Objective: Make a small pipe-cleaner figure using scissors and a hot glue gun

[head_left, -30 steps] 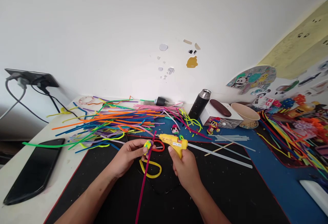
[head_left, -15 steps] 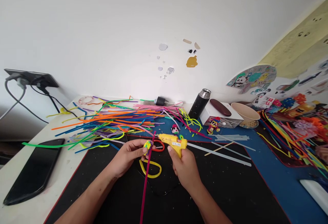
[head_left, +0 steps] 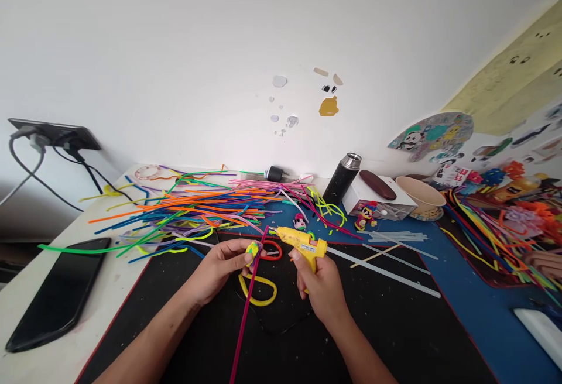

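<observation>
Between the thumb and fingers of my left hand is a small yellow, green and purple pipe-cleaner piece. A long magenta pipe cleaner runs up past that piece, its lower end hanging toward me; whether it is attached there I cannot tell. My right hand is wrapped around the grip of a yellow hot glue gun, whose nozzle points left near the magenta tip. A long clear glue stick sticks out of the gun's back. Yellow-handled scissors appear to lie below my hands.
Behind my hands lies a heap of coloured pipe cleaners. A black thermos, a white box and a beige bowl stand along the wall. Loose glue sticks lie right; a black phone-like slab lies left.
My right hand has drawn the glue gun slightly to the right, away from the magenta pipe cleaner. That pipe cleaner's lower end has swung a little left.
</observation>
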`<state>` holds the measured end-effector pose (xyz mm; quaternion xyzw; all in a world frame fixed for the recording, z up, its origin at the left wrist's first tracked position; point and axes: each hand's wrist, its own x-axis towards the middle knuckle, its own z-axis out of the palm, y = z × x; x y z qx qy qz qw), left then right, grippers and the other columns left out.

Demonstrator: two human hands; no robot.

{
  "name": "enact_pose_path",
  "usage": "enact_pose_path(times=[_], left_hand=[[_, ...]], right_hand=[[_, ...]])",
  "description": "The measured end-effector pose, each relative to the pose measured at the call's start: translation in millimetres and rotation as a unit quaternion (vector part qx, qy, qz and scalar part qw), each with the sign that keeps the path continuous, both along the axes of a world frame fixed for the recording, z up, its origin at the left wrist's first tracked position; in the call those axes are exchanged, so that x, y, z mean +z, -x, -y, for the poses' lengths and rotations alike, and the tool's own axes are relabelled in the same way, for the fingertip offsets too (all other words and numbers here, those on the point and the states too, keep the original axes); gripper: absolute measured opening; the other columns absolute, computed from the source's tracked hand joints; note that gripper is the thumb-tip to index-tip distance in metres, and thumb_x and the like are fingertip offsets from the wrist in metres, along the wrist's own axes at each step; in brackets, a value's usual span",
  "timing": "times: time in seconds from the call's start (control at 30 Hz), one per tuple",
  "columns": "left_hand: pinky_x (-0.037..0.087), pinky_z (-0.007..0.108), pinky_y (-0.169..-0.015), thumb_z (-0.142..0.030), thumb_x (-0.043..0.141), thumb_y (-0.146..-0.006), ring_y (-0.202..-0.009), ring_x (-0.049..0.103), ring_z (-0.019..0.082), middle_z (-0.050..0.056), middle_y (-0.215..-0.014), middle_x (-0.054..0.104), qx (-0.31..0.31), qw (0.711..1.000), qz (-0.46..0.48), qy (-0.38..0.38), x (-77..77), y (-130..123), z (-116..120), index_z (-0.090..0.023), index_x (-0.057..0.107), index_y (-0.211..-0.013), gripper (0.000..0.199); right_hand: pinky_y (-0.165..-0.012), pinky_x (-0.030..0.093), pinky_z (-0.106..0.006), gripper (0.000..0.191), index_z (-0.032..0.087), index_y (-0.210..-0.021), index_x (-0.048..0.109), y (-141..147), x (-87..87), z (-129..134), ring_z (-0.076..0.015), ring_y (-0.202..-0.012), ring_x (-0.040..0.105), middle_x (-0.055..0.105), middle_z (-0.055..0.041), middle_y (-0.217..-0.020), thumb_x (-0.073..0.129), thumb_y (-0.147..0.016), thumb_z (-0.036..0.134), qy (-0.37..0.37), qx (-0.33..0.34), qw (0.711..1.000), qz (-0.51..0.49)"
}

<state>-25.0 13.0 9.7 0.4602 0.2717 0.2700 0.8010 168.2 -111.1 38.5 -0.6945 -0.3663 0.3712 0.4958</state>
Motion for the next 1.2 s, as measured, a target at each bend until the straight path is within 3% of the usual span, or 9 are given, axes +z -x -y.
enact_pose_path(times=[0.23, 0.57, 1.2], left_hand=[[0.048, 0.026, -0.063, -0.038, 0.089, -0.076, -0.067, 0.061, 0.016, 0.013, -0.100, 0.080, -0.003, 1.000, 0.001, 0.002, -1.4, 0.2, 0.4, -0.017, 0.084, -0.103, 0.034], [0.048, 0.025, -0.064, -0.038, 0.090, -0.075, -0.068, 0.060, 0.015, 0.012, -0.100, 0.080, -0.009, 1.000, -0.001, -0.004, -3.0, 1.4, 0.6, -0.019, 0.084, -0.105, 0.036], [0.049, 0.024, -0.063, -0.039, 0.090, -0.075, -0.070, 0.061, 0.015, 0.012, -0.099, 0.080, -0.008, 1.000, 0.001, -0.003, -2.5, 0.2, 0.6, -0.018, 0.084, -0.106, 0.037]], right_hand=[[-0.040, 0.035, -0.025, 0.051, 0.024, -0.066, 0.051, 0.8, 2.6, 0.5, -0.0125, -0.036, 0.042, 0.044, 0.0057, -0.041, 0.065, -0.084, 0.069, 0.012, -0.013, 1.000, 0.006], [-0.044, 0.037, -0.028, 0.059, 0.026, -0.051, 0.043, -0.9, 3.0, -1.3, -0.0137, -0.037, 0.044, 0.043, 0.0023, -0.037, 0.056, -0.090, 0.068, 0.024, -0.016, 0.995, 0.094], [-0.043, 0.035, -0.026, 0.058, 0.024, -0.057, 0.048, -6.3, -6.7, -3.0, -0.0137, -0.038, 0.045, 0.047, 0.0018, -0.039, 0.052, -0.095, 0.068, 0.029, -0.010, 0.988, 0.149]])
